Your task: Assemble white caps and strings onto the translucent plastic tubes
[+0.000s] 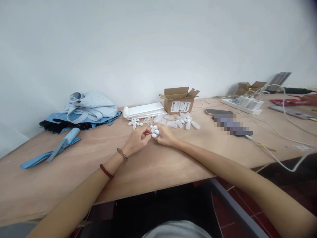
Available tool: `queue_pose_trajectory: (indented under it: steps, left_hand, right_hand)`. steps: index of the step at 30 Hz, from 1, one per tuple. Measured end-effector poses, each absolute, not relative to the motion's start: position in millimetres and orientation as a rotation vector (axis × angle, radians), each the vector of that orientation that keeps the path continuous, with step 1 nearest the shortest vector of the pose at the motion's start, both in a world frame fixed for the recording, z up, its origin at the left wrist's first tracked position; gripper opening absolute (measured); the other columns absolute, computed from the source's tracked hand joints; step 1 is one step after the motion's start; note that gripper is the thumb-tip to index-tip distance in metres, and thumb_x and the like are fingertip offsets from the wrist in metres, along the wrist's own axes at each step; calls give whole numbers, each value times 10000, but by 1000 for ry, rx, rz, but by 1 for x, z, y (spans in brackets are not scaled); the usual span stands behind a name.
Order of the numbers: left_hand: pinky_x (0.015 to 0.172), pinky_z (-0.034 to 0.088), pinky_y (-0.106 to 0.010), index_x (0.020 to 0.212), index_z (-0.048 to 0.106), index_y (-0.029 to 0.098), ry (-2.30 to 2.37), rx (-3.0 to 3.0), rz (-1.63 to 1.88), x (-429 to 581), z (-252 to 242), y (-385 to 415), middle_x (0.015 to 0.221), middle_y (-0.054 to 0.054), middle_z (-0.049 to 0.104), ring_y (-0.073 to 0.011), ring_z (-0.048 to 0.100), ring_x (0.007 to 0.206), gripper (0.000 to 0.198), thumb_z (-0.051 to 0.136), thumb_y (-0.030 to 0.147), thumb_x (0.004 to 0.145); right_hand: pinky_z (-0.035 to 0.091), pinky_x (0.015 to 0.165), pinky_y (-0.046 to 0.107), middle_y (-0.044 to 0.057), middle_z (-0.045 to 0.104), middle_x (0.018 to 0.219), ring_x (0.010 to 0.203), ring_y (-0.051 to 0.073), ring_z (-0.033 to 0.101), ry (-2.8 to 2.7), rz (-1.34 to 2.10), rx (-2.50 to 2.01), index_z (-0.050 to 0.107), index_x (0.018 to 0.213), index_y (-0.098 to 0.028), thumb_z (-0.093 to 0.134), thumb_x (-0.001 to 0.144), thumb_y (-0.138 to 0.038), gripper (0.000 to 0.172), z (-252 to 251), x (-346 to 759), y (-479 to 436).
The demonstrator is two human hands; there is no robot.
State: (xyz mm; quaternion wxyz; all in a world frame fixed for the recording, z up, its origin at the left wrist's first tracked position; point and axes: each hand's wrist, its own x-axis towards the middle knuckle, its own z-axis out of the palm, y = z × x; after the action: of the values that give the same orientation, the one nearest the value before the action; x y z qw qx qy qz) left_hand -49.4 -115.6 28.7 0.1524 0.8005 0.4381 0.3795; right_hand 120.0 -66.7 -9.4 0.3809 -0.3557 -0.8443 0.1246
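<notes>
Both hands meet over the wooden table, around a cluster of small white rounded pieces. My right hand is closed about the cluster from the right. At its left side, my left hand has thumb and forefinger pinched together; whatever is between them is too small to make out. Loose white pieces of a similar look lie just beyond my left hand. Behind my right hand are several translucent, elongated plastic pieces, with thin pale strings beside them.
An open cardboard box stands behind, next to flat white packages. Blue folded umbrella fabric and a pale bag lie left. To the right are phones, a power strip and loose white cables.
</notes>
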Motion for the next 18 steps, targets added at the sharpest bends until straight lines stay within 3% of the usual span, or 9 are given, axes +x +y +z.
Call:
queue_pose_trajectory:
  steps: [5, 9, 18]
  left_hand:
    - [533, 417, -243, 642, 532, 166, 1301, 2087, 1059, -46, 25, -114, 565, 5, 574, -130, 553, 521, 337, 414, 383, 871]
    - [550, 415, -243, 653, 525, 173, 1348, 2128, 1044, -45, 25, -113, 555, 14, 578, -124, 552, 505, 328, 431, 400, 871]
    - [523, 417, -228, 593, 544, 151, 1432, 2025, 1184, -42, 25, -113, 553, -8, 609, -112, 549, 468, 342, 462, 365, 847]
  right_hand:
    - [407, 674, 277, 111, 632, 1011, 850, 224, 586, -2333, 102, -999, 506, 1078, -148, 539, 665, -181, 416, -8, 122, -69]
    - [404, 678, 282, 127, 628, 1027, 879, 235, 582, -2390, 31, -1065, 500, 1085, -137, 539, 675, -194, 415, -5, 123, -70]
    - [354, 585, 261, 85, 674, 900, 736, 216, 603, -2408, 100, -1115, 526, 1037, -163, 552, 694, -245, 354, -3, 122, -68]
